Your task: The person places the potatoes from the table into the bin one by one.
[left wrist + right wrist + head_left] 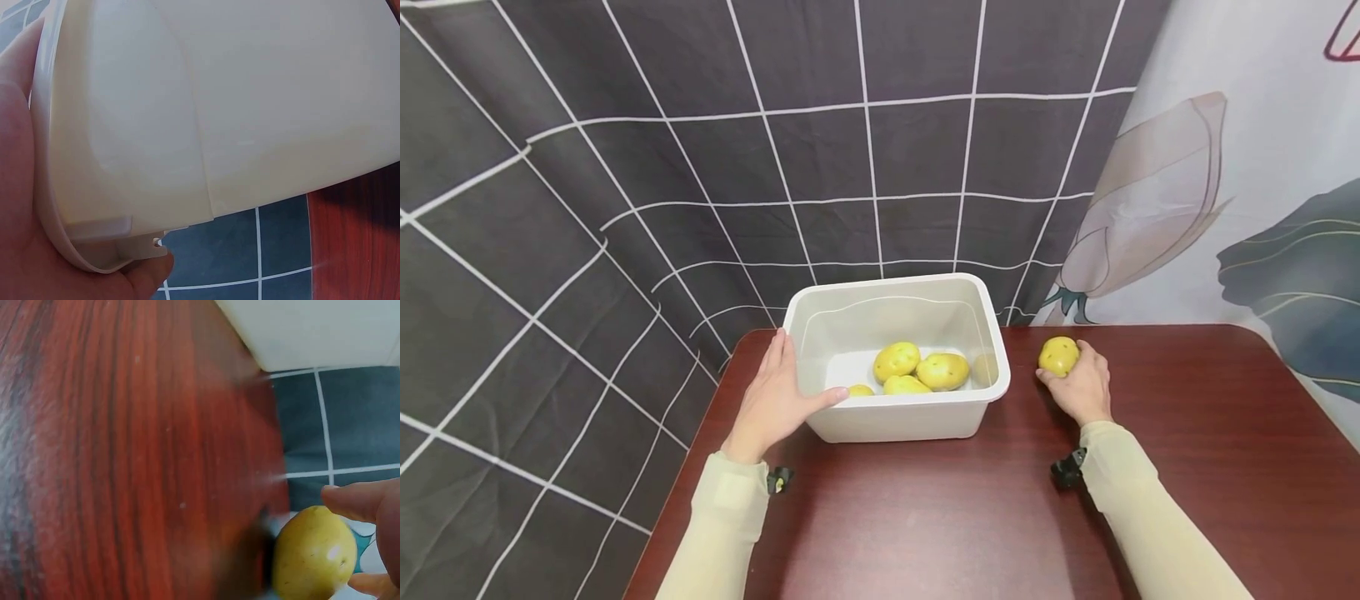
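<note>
A white plastic bin (pixel 895 421) stands on the table, with several yellow potatoes (pixel 943 372) inside. My left hand (pixel 781 396) holds its front-left corner, thumb over the front rim and fingers along the left side. In the left wrist view the bin's wall (pixel 144 112) fills most of the picture, and a fingertip shows below the rim. To the right of the bin, my right hand (pixel 1084 385) grips another potato (pixel 1059 357) between thumb and fingers. That potato (pixel 315 556) appears low in the right wrist view, partly cut off by the frame.
The reddish-brown wooden table (pixel 910 517) has its far edge just behind the bin. A dark curtain with white grid lines (pixel 820 158) hangs behind and to the left. A pale patterned curtain (pixel 1195 192) hangs at the right.
</note>
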